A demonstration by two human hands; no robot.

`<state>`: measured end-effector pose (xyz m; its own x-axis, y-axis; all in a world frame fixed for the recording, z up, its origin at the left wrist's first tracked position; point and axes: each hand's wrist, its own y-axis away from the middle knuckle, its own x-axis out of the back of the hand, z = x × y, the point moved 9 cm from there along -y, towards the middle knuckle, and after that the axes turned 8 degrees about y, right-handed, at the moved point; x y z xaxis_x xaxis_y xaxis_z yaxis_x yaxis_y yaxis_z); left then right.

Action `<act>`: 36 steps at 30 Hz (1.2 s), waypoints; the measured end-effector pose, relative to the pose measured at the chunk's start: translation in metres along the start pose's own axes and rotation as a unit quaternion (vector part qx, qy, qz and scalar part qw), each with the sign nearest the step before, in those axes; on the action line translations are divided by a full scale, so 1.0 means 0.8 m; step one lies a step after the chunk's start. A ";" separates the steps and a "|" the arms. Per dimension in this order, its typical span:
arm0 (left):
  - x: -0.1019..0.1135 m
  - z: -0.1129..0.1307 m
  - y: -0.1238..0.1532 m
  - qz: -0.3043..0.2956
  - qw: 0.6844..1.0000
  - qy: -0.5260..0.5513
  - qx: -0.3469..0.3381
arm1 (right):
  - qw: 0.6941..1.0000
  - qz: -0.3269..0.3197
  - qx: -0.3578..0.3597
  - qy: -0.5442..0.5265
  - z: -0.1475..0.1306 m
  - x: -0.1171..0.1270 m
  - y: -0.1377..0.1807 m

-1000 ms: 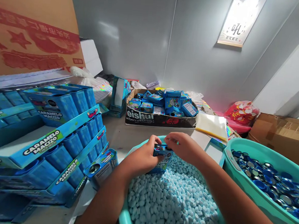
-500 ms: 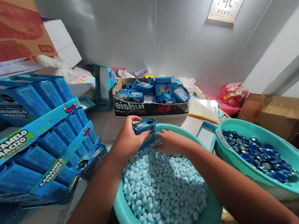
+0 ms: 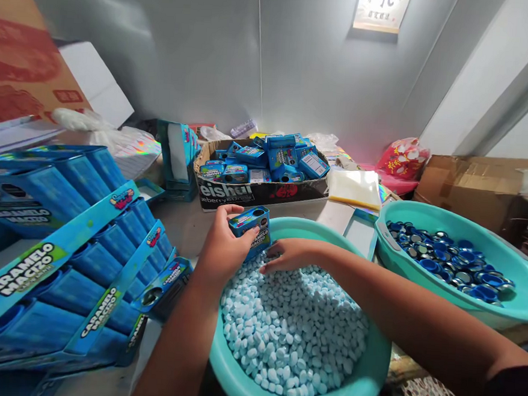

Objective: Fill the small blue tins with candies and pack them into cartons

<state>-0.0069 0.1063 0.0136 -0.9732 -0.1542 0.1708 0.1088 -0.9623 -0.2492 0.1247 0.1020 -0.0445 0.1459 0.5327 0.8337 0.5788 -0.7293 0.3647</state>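
Head view: left hand (image 3: 224, 252) grips box (image 3: 251, 228) (label "CARAMELO MACIZO").

Single view, worn on the head. Looks forward and down, very close over the left hand (image 3: 221, 252) gripping a small blue box (image 3: 249, 228). Takes in the candy bowl (image 3: 325, 229) right under the grip, the cap bowl (image 3: 464, 308) to its right, and the grey wall (image 3: 210, 67) far behind.
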 end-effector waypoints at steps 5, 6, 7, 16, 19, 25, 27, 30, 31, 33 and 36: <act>0.000 0.001 0.002 -0.002 1.000 0.000 0.001 | 0.998 -0.065 0.004 0.024 -0.012 -0.015 0.001; -0.001 0.000 0.002 -0.004 1.000 -0.002 0.002 | 0.996 -0.086 0.004 0.026 -0.013 -0.019 0.001; -0.002 0.000 0.002 -0.008 1.000 -0.003 0.003 | 0.995 -0.101 0.005 0.026 -0.012 -0.022 0.000; -0.012 -0.007 0.003 -0.045 0.999 -0.007 0.007 | 0.979 -0.203 -0.014 -0.025 -0.026 -0.047 0.013; -0.016 -0.010 0.003 -0.062 0.998 -0.009 0.007 | 0.980 -0.197 -0.011 0.010 -0.035 -0.044 0.018; -0.018 -0.011 0.006 -0.076 0.997 -0.027 0.014 | 0.986 -0.153 0.044 0.058 -0.051 -0.039 0.016; -0.019 -0.010 0.007 -0.079 0.996 -0.033 0.017 | 0.986 -0.141 0.064 0.056 -0.053 -0.038 0.016; -0.019 -0.010 0.007 -0.081 0.996 -0.038 0.017 | 0.984 -0.129 0.100 0.070 -0.059 -0.037 0.018; -0.019 -0.009 0.007 -0.082 0.996 -0.040 0.016 | 0.983 -0.124 0.108 0.086 -0.060 -0.036 0.019; -0.020 -0.009 0.007 -0.085 0.995 -0.043 0.018 | 0.981 -0.105 0.117 0.118 -0.063 -0.032 0.021; -0.022 -0.008 0.008 -0.094 0.994 -0.044 0.032 | 0.981 -0.071 0.120 0.136 -0.066 -0.023 0.024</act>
<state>0.0095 0.1044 0.0026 -0.9564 0.0145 0.2916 -0.0587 -0.9879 -0.1437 0.0906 0.0558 -0.0306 -0.1498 0.4641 0.8730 0.7547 -0.5167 0.4043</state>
